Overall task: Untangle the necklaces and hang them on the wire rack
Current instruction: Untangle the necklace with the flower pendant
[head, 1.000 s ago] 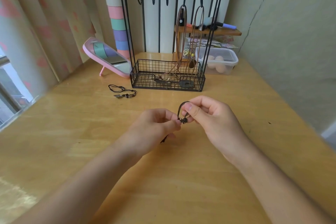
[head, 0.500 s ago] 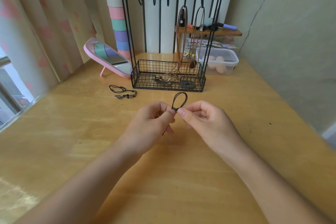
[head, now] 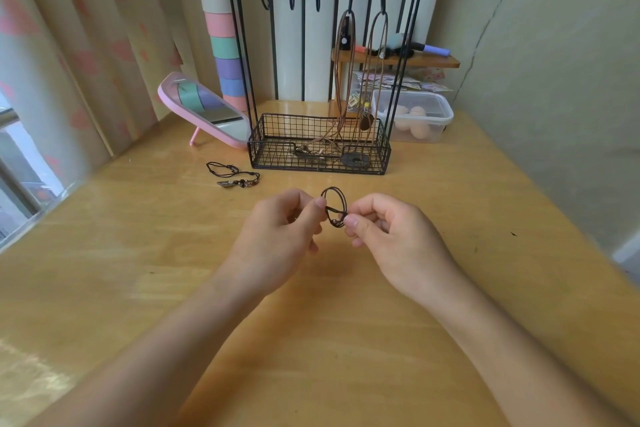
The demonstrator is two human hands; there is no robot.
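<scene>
In the head view we saw both hands raised over the middle of the wooden table (head: 450,218). The left hand (head: 277,236) had its fingers curled, with thumb and forefinger pinching the left side of a small black cord necklace (head: 333,189). The right hand (head: 391,239), fingers likewise curled, pinched the lower right of the same cord, near a small bead. Between them the cord stood up as a doubled loop, clear of the tabletop. Near the table's far edge stood the wire rack (head: 277,163), upright. Two brown cord necklaces (head: 347,55) hung from its two right-hand hooks, their ends trailing into its basket. A second black necklace (head: 235,174) lay on the table just left of the basket. A pink mirror (head: 204,107) leaned toward the far left corner, and a clear plastic box (head: 415,114) sat behind the rack's right end.
</scene>
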